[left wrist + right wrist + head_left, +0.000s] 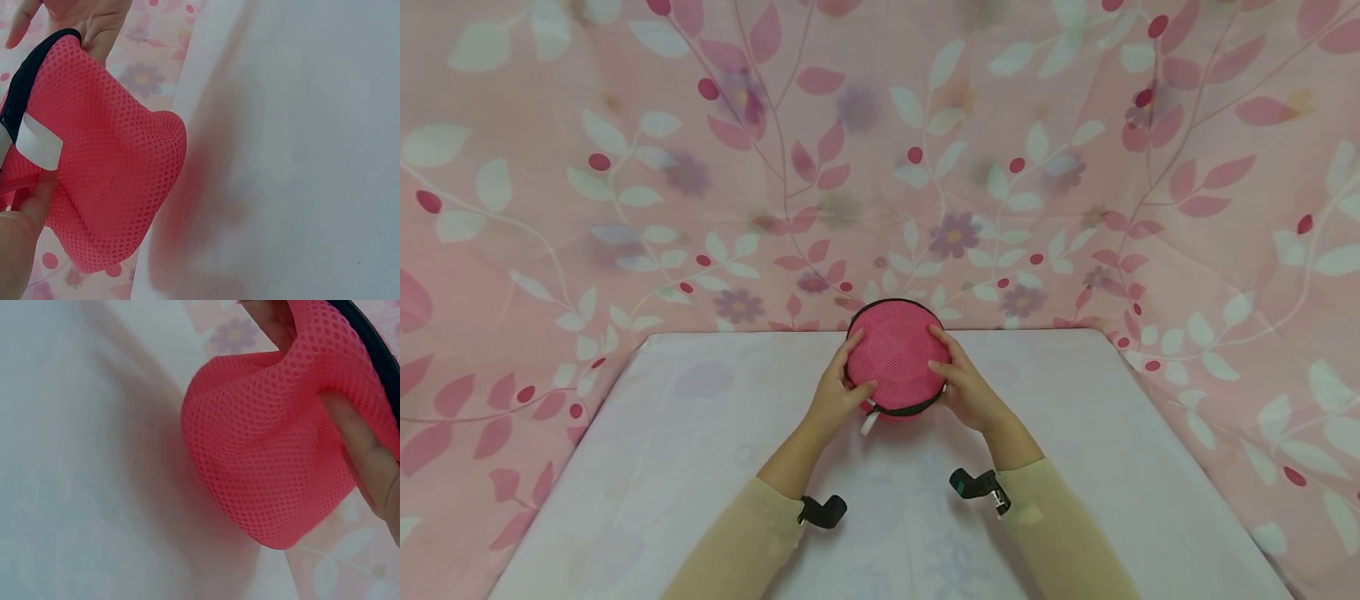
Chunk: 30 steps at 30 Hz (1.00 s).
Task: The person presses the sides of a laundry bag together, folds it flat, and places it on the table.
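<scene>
Beige sleeves [737,533] slant in at seven and five o'clock, each wearing a small black wrist camera [829,511] at the cuff. Up past them, it's a two-sided hold: left hand [835,396] at eight o'clock of the pink mesh pouch [898,354], right hand [972,392] at four, each curled round its side. And the pouch sits square between the two, just below mid-view, neither hand nearer! Round face, so no long axis to speak of; black trim [910,410] circles it, with a white tab [869,423] hanging at seven (handily close to the left hand). It seems held up above the white table [700,467], whose far edge runs behind the pouch. Open room spreads toward three and nine o'clock; at twelve, the floral backdrop [880,192] closes things off.
</scene>
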Each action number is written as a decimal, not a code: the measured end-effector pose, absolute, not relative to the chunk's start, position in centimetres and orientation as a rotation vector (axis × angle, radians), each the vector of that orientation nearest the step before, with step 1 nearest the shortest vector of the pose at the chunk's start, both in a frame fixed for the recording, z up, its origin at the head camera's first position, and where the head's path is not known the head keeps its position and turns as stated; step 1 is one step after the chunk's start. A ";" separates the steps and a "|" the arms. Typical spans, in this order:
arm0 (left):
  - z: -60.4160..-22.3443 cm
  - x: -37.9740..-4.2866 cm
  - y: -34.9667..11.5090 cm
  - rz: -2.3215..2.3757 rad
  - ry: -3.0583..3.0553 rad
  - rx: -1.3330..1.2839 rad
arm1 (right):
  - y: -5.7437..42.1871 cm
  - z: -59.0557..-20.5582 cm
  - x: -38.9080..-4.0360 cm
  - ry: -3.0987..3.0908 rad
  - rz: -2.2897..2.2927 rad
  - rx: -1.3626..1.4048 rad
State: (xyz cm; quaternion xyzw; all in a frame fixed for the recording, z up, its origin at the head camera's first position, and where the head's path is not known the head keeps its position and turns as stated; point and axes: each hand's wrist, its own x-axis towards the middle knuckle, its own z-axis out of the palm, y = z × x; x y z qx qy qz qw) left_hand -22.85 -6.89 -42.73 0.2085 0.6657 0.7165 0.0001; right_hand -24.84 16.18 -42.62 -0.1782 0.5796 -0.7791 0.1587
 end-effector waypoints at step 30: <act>-43.1 -22.4 -6.4 2.201 2.097 0.492 | 16.0 -43.7 -25.4 1.387 -2.496 -0.540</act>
